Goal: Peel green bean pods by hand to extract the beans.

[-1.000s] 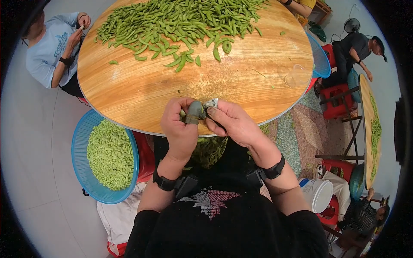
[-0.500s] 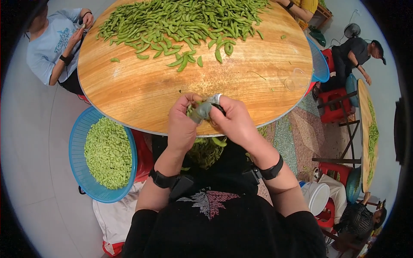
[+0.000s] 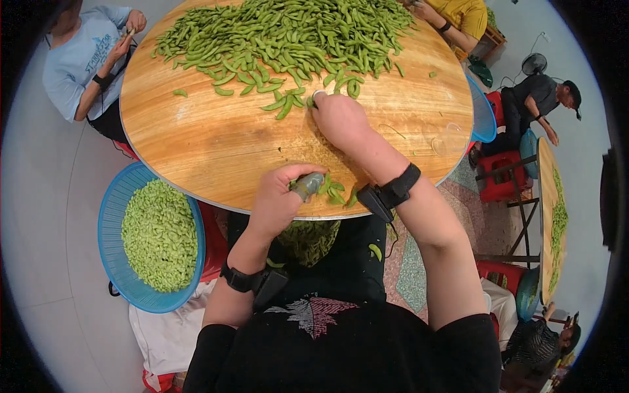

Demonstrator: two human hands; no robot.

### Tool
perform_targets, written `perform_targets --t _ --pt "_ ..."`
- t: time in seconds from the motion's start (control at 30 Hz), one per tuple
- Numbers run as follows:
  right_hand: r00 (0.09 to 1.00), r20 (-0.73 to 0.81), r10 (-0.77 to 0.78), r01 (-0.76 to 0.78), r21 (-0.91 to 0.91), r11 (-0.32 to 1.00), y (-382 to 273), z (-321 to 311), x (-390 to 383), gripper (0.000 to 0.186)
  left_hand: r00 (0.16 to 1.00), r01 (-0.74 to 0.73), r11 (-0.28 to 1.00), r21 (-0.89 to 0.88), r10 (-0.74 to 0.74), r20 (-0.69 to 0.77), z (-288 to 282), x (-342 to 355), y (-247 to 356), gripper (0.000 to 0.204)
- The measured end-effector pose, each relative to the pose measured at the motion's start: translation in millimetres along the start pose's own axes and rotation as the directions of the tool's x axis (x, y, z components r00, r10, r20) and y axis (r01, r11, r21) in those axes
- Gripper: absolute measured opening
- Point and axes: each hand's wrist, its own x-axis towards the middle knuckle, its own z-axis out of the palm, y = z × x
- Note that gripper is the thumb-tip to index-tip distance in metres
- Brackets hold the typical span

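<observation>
My right hand [image 3: 341, 121] reaches over the table to the near edge of a heap of green soybean pods [image 3: 282, 39]. Its fingers are bent down, with a white cover on one fingertip, and they close on a single pod [image 3: 310, 102]; the back of the hand hides most of them. By the table's near edge, my left hand [image 3: 278, 200] is curled closed, its thumb in a grey-green finger cover [image 3: 308, 187]. A bit of green shows inside it, too hidden to name. Several green pods or shells [image 3: 335, 190] are right beside that thumb.
A blue basket of shelled green beans [image 3: 160, 236] stands at my left. Below the round wooden table [image 3: 216, 144], pods or shells lie in a container [image 3: 308, 242] between my legs. A clear plastic cup [image 3: 447, 139] lies at the table's right. Other people sit around.
My hands were together at the table's near edge. The right one has moved away and forward to the loose pods; the left stays near the edge. Pods or shells now show beside it.
</observation>
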Motion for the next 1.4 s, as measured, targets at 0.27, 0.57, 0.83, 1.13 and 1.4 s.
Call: perform_targets --t 0.27,0.57,0.83,1.13,1.4 --pt "0.956 0.293 0.029 -0.237 0.709 0.664 -5 -24 -54 0.012 0.985 -0.028 0.877 -0.480 -0.059 -0.164 -1 3 11 0.031" --pt "0.969 0.198 -0.144 -0.020 0.649 0.760 11 -26 2 0.023 0.999 0.053 0.906 -0.419 -0.048 0.021 -9 1 -4 0.023" --pt "0.998 -0.054 0.018 -0.006 0.203 0.979 -4 -4 15 0.020 0.998 0.052 0.969 -0.240 -0.059 -0.024 -5 -2 7 0.027" --pt "0.965 0.261 -0.023 -0.159 0.654 0.740 -4 -44 -53 0.016 0.856 -0.328 0.621 0.712 0.515 -0.054 2 4 16 0.037" --pt "0.995 0.104 -0.004 -0.072 0.707 0.704 -15 -41 -43 0.022 0.917 -0.196 0.822 0.534 0.346 -0.196 -12 5 4 0.023"
